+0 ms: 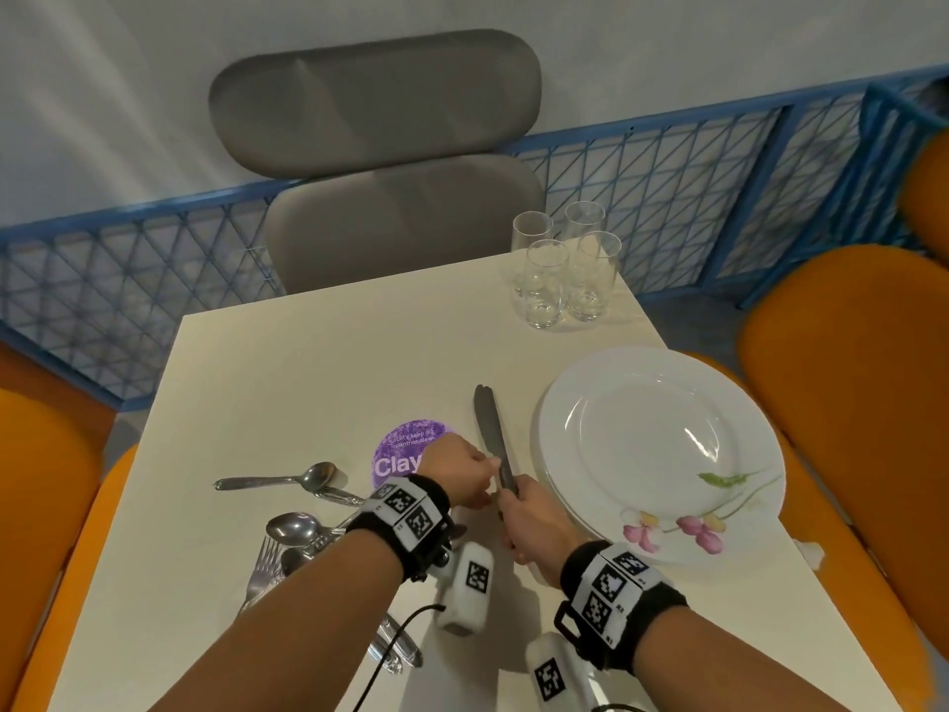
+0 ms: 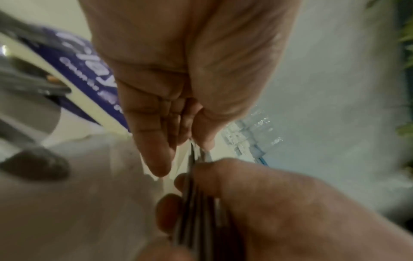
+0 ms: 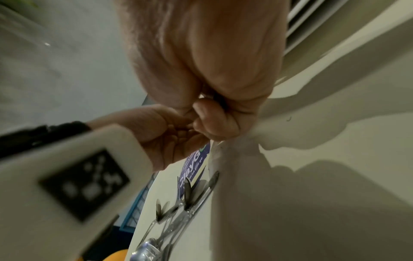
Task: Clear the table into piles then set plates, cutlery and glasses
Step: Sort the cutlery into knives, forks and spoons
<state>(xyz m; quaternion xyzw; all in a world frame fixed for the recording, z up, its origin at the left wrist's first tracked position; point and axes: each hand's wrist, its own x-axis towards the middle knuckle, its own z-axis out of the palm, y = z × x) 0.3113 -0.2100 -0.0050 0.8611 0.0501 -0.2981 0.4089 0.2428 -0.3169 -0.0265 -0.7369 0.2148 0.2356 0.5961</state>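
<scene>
Much of the cutlery pile at the near left of the cream surface lies under the left forearm, so only 2 or 3 spoon bowls and a fork's tines show, and the count cannot be told. A purple round sticker is half covered by the left hand, and its print reads only in part. Both wrist views are blurred. The right hand is curled round the handles of a bundle of knives, whose dull grey blades lie flat on the surface, pointing away and just left of the plates; the left wrist view shows several thin handles side by side. The left hand pinches the bundle at the thumb and fingertips, just ahead of the right. The plates form a white stack with a pink flower print on the near rim. 4 clear glasses stand close together at the far right corner.
</scene>
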